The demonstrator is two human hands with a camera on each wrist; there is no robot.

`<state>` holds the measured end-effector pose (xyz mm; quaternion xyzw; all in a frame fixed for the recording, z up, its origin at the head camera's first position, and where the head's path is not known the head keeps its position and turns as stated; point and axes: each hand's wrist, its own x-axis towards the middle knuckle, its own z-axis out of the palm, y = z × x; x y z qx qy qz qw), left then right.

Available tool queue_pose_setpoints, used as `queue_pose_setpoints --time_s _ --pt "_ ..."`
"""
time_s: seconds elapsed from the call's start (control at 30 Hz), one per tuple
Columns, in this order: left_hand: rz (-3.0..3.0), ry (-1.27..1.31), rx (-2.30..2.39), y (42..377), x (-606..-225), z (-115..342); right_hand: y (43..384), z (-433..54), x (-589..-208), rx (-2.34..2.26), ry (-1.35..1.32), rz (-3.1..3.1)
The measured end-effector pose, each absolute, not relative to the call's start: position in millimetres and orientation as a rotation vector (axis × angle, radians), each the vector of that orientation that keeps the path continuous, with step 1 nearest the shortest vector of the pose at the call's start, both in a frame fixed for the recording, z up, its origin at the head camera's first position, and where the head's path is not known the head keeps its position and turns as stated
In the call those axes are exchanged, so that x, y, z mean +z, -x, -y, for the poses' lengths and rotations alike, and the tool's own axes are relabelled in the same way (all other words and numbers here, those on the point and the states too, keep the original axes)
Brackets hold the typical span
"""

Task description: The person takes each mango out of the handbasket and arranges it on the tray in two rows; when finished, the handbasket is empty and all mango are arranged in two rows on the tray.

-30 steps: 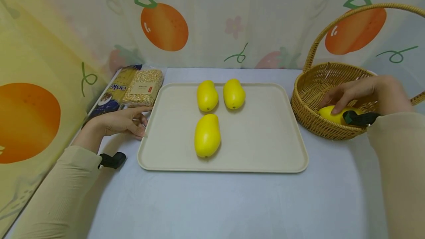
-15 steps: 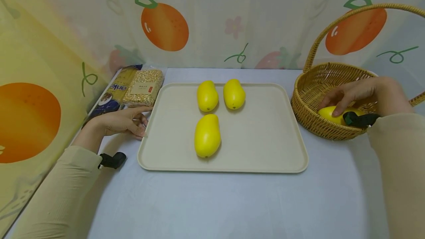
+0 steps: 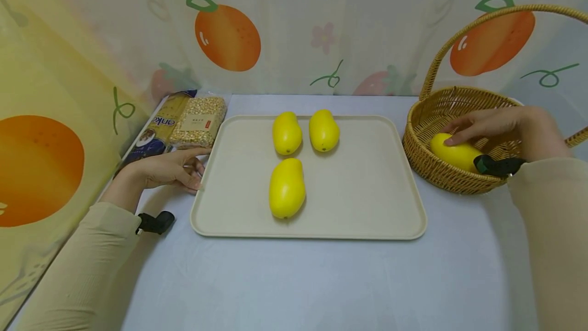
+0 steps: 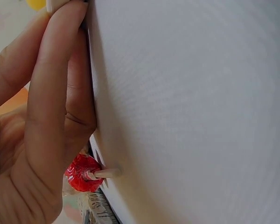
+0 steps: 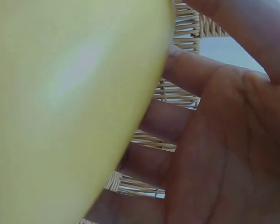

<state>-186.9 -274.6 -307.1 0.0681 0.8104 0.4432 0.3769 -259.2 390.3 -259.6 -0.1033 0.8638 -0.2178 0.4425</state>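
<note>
My right hand [image 3: 493, 125] is inside the wicker basket [image 3: 434, 173], its fingers and thumb around a yellow mango [image 3: 455, 155]. In the right wrist view the mango [image 5: 70, 112] fills the left side, with several fingers [image 5: 170, 119] reaching around behind it. Three more yellow mangoes lie on the beige tray [image 3: 358, 188]: two side by side at the back, one nearer mango [image 3: 287, 188] in front of them. My left hand [image 3: 167, 168] pinches the tray's left rim; in the left wrist view its fingertips meet at the pale tray edge [image 4: 57, 4].
Behind my left hand lie a clear packet of grains [image 3: 198, 121] and a gold and blue bag [image 3: 158, 124]. A red-wrapped lollipop [image 4: 83, 172] shows below the left hand. The basket's tall handle [image 3: 432, 75] arches over the right side. A printed curtain stands behind the table.
The mango in my right hand has risen a little within the basket and shifted left, showing more of itself. My left hand and the tray have stayed still.
</note>
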Motion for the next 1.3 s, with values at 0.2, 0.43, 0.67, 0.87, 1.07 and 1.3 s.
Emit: queue_pose_setpoints --time_s 0.2,0.43,0.67,0.87,1.07,1.3 --pt "-2.073 -0.177 1.133 186.6 -306.4 274.2 260.1 -389.1 -261.8 -0.551 0.214 -2.162" --pt "-2.065 -0.184 1.142 186.7 -306.3 274.1 261.1 -390.7 -262.4 -0.587 0.196 -2.128" --pt "-2.06 -0.179 1.144 187.8 -307.7 274.9 259.8 -394.0 -260.1 -0.649 0.234 -2.038" --pt "-2.061 -0.175 1.144 188.1 -307.9 274.9 258.7 -395.8 -258.0 -0.654 0.285 -2.033" --pt "-2.067 -0.171 1.14 187.3 -307.5 274.9 258.2 -395.3 -258.9 -0.692 0.29 -2.079" --pt "-2.07 -0.172 1.142 187.1 -307.7 275.1 254.7 -393.1 -251.8 -0.792 0.291 -2.272"
